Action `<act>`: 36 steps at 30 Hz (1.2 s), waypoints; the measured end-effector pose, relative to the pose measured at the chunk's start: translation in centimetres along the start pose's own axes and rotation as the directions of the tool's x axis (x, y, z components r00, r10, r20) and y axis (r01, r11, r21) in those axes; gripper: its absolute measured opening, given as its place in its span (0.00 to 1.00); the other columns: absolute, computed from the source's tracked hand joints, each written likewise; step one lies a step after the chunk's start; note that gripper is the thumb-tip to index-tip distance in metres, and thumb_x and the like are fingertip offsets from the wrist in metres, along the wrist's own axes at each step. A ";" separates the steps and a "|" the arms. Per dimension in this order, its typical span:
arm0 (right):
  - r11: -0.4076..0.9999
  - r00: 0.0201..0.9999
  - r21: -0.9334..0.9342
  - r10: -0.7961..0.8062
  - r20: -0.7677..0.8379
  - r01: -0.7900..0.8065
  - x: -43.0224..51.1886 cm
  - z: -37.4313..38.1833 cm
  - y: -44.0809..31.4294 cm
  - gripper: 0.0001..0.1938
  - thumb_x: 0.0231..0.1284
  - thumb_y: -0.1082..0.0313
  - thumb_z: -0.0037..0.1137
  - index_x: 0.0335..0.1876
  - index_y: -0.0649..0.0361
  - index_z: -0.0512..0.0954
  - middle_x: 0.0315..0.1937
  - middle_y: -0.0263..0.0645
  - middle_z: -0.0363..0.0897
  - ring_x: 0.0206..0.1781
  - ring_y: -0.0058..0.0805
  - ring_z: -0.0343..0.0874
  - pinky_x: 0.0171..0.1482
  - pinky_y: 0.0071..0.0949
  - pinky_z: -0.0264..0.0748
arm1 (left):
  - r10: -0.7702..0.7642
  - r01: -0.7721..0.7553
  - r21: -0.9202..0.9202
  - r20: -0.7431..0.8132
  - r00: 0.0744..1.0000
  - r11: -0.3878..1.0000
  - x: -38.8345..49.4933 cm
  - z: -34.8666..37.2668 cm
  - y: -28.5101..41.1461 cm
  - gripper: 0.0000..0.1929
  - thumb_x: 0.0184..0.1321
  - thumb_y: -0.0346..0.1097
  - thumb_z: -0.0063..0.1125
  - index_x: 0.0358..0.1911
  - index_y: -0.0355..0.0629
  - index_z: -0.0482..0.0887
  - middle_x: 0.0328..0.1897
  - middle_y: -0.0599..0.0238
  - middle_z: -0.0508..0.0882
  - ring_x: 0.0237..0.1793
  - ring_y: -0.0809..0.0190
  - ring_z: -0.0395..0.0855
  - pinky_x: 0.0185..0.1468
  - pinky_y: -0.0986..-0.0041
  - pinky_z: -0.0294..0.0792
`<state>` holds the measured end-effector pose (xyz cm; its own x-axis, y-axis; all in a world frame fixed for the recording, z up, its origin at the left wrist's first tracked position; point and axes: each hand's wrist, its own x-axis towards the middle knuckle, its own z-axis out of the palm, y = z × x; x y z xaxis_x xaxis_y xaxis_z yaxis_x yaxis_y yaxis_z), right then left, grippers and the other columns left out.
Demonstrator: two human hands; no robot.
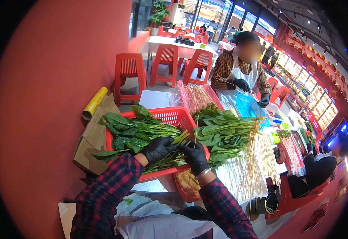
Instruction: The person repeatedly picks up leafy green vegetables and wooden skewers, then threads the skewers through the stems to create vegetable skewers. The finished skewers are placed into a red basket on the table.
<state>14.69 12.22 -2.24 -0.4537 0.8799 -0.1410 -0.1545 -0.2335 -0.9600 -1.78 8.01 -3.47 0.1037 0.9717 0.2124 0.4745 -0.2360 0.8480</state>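
My left hand (159, 149), in a black glove, is closed around the stems of a bunch of leafy greens (180, 138) over a red plastic basket (174, 115). Close beside it, my right hand (195, 157), also gloved, grips a thin bamboo skewer (196, 131) that stands nearly upright. Its fingertips meet the stem ends, and whether the skewer pierces them is hidden. More dark green leaves (126, 131) fill the basket. To the right lie greens threaded on skewers (221, 131), their bare sticks (253, 170) hanging over a white tray (230, 176).
Across from me a person (242, 68) in black gloves works by a blue basket (248, 107). Loose skewers fill a pink bag-lined container (197, 97). A cardboard box (94, 140) and a yellow roll (94, 103) stand left, against the red wall (57, 104). Another person (320, 167) sits right.
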 end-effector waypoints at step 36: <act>0.953 0.953 0.009 -0.301 -0.030 0.302 1.6 -0.1 2.6 0.14 0.48 0.80 0.54 0.43 0.65 0.75 0.37 0.34 0.77 0.36 0.21 0.75 0.41 0.18 0.71 | 0.003 -0.289 -0.852 -0.320 0.947 0.436 6.9 -17.6 10.5 0.12 0.61 0.35 0.46 0.44 0.37 0.73 0.41 0.58 0.79 0.42 0.59 0.79 0.49 0.68 0.72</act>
<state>13.64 13.03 -4.93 -0.3595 0.9213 0.1478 -0.2923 0.0393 -0.9555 -11.45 11.99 15.47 -0.1802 0.9159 0.3587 -0.5682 -0.3946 0.7221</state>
